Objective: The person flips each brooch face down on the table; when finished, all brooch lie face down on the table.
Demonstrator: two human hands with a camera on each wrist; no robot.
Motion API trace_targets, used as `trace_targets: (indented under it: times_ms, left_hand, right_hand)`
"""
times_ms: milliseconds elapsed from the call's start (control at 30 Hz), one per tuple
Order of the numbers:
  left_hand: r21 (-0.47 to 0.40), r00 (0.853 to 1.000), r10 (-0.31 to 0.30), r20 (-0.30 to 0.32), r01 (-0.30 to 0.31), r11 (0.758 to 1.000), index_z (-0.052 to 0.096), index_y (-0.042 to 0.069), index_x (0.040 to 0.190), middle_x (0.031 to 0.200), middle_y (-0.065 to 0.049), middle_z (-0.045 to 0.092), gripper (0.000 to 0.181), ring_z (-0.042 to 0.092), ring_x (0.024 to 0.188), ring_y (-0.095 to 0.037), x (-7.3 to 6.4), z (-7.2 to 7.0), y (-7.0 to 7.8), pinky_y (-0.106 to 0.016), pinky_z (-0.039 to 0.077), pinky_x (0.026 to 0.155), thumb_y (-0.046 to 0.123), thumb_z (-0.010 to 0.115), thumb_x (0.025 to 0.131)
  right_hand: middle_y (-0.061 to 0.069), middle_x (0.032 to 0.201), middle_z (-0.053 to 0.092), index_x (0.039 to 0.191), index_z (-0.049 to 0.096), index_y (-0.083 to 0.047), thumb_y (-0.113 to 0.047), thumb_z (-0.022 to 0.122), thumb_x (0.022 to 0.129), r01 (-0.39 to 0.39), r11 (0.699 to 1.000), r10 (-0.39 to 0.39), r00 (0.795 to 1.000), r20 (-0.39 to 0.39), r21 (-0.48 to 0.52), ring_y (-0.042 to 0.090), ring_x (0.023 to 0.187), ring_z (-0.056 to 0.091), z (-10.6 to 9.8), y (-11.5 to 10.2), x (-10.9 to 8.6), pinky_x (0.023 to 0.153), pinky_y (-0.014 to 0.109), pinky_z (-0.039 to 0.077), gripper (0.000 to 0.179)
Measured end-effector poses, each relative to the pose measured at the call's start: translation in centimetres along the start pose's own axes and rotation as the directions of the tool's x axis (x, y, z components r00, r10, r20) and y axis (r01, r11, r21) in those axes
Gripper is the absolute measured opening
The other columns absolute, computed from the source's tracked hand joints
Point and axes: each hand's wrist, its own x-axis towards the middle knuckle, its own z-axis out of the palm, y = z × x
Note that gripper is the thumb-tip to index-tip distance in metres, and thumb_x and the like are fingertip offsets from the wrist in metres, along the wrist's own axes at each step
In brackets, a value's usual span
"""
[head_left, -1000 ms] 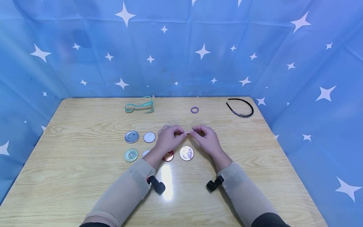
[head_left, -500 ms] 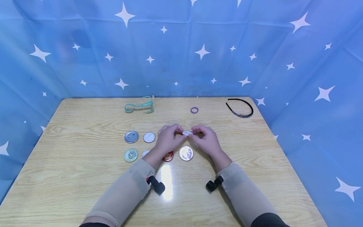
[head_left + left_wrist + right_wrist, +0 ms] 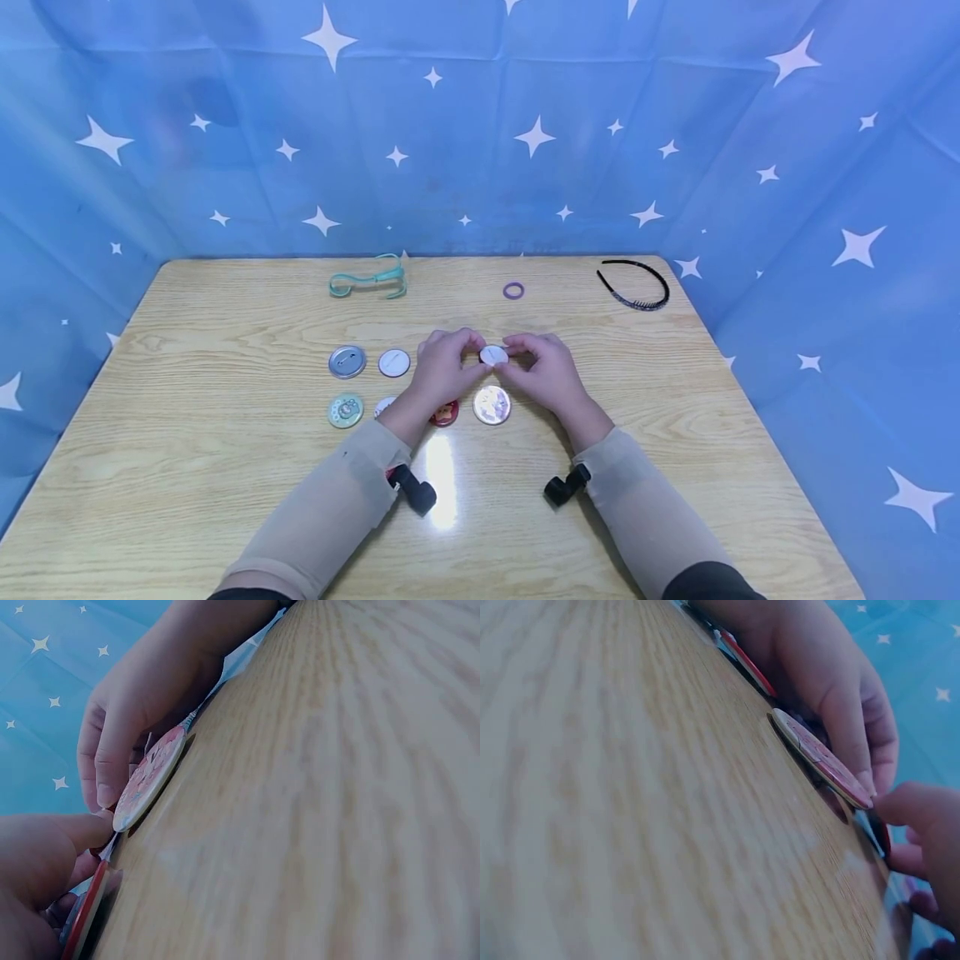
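Between both hands is a round button badge (image 3: 493, 356), its white back turned up toward the head camera. My left hand (image 3: 448, 364) pinches its left edge with thumb and fingers. From the other side, my right hand (image 3: 546, 367) pinches the right edge. Just in front of them lies a shiny pinkish badge (image 3: 492, 405), face up. A red badge (image 3: 445, 413) sits beneath the left wrist, partly covered by it. In the right wrist view, the held badge (image 3: 880, 832) appears as a dark red-edged disc, mostly hidden behind the fingers.
Left of the hands lie a silver-backed badge (image 3: 347, 362), a white-backed badge (image 3: 394, 363), a green badge (image 3: 346, 412) and a half-hidden pale badge (image 3: 384, 405). Along the back are a teal looped strap (image 3: 367, 278), a purple hair tie (image 3: 513, 291) and a black headband (image 3: 641, 306).
The held badge has turned from edge-on to showing its white back to the head camera. Both hands stay almost in place, their fingers shifting slightly around its rim.
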Motion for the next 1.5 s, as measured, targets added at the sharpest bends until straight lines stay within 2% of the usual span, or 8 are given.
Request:
trace_targets:
  times_ms: [267, 967, 1300, 1500]
  left_hand:
    - [0.021, 1.0, 0.014, 0.008, -0.015, 1.0, 0.073, 0.021, 0.116, 0.121, 0.006, 0.075, 0.033, 0.056, 0.118, -0.024, 0.0, 0.0, 0.3, -0.05, 0.035, 0.107, 0.035, 0.088, 0.09]
    - [0.041, 0.999, 0.02, 0.031, -0.021, 0.999, 0.073, 0.021, 0.121, 0.125, 0.006, 0.074, 0.036, 0.055, 0.12, -0.024, 0.1, 0.2, 1.1, -0.049, 0.035, 0.105, 0.032, 0.088, 0.09]
    - [0.034, 0.998, 0.025, 0.05, -0.027, 0.999, 0.072, 0.021, 0.121, 0.125, 0.004, 0.074, 0.037, 0.054, 0.122, -0.024, 0.1, 0.3, 0.8, -0.049, 0.034, 0.107, 0.031, 0.088, 0.09]
    - [0.018, 1.0, 0.004, 0.027, -0.005, 1.0, 0.073, 0.02, 0.119, 0.121, 0.005, 0.073, 0.036, 0.054, 0.12, -0.023, 0.0, 0.1, 0.4, -0.048, 0.033, 0.107, 0.033, 0.086, 0.088]
  right_hand:
    - [0.001, 0.111, 0.079, 0.117, 0.08, -0.011, -0.026, 0.092, 0.086, 0.025, 0.998, -0.024, 1.0, 0.02, -0.057, 0.025, 0.106, 0.06, -0.2, -0.1, 0.0, 0.091, 0.045, 0.049, 0.036]
    - [0.0, 0.108, 0.079, 0.114, 0.08, -0.011, -0.027, 0.094, 0.085, -0.005, 0.998, 0.006, 1.0, 0.008, -0.062, 0.023, 0.105, 0.059, -0.4, 0.5, -0.3, 0.093, 0.043, 0.047, 0.036]
    - [0.001, 0.11, 0.079, 0.115, 0.08, -0.011, -0.024, 0.094, 0.084, 0.031, 0.998, -0.032, 0.999, -0.005, -0.062, 0.023, 0.103, 0.06, -0.3, 0.6, -0.5, 0.092, 0.044, 0.048, 0.037]
    - [0.004, 0.115, 0.078, 0.12, 0.079, -0.01, -0.024, 0.091, 0.087, 0.059, 0.997, -0.058, 0.998, 0.015, -0.05, 0.025, 0.108, 0.061, -0.2, 0.4, -0.3, 0.096, 0.045, 0.049, 0.038]
